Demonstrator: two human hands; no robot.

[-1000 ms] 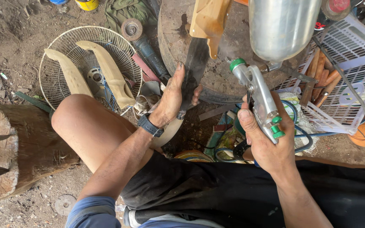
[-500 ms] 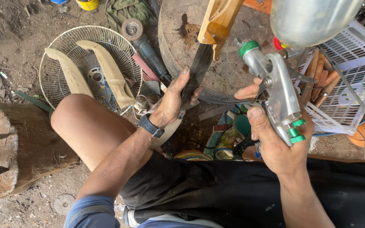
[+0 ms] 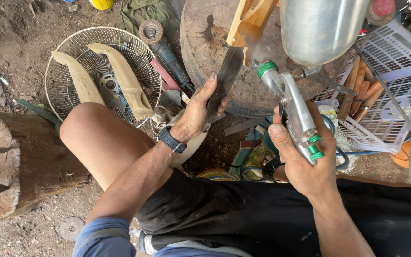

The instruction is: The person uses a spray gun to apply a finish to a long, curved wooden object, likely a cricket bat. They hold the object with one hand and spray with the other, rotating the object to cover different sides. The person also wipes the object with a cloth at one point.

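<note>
You're sitting over a big round tyre (image 3: 200,43) w/ a wire fan guard (image 3: 72,47) lying on the dirt to its left; two pale wooden sheaths (image 3: 124,81) are resting on that guard. A white plastic crate (image 3: 396,62) full of wooden handles is sitting on the right, and a wood stump (image 3: 15,166) is lying low left.

Your right hand (image 3: 305,162) is gripping the spray gun (image 3: 293,107), fingers wrapped tight round its body, thumb along the side; the metal cup (image 3: 322,28) is sitting on top. Compared w/ half a sec ago, the gun is now sitting lower and further left, nozzle w/ the green ring pointing right up near the wood handle (image 3: 248,21) of the knife. A faint haze seems to be showing at the nozzle, so you're likely spraying finish onto the handle now – that's a judgement, not certain.

Your left hand (image 3: 198,112) is clamping the dark blade (image 3: 224,81) between thumb and fingers, same grip as before, holding the knife handle-up over the tyre. A grinder (image 3: 165,47) is lying betw. the guard and the tyre.
</note>
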